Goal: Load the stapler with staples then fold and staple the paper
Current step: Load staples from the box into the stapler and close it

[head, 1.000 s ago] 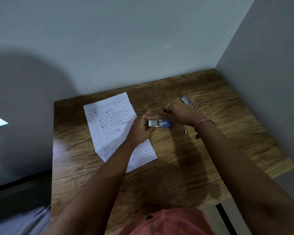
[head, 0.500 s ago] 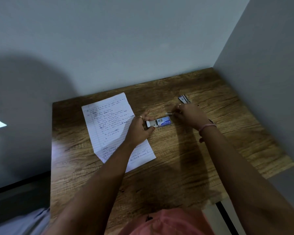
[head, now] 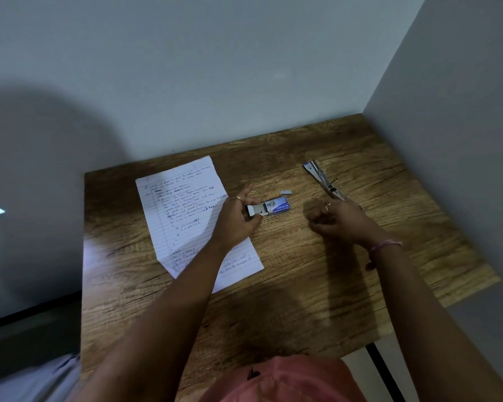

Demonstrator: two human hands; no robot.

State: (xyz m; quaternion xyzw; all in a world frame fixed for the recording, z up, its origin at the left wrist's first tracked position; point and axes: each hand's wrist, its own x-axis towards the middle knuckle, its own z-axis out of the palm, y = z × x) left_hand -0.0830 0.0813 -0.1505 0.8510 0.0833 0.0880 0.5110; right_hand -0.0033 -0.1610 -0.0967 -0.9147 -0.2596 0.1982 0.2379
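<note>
The right hand (head: 336, 220) has come away from the staple box (head: 269, 208) and now sits curled near the opened stapler (head: 323, 179), and a small strip of staples (head: 286, 192) lies loose on the table (head: 302, 285) just beyond the box (whether that fist hides more staples, I cannot tell). The left hand (head: 238, 219) still pinches the box's slid-out tray end, so loading looks next, while the paper (head: 183, 210) waits flat and unfolded at the left.
</note>
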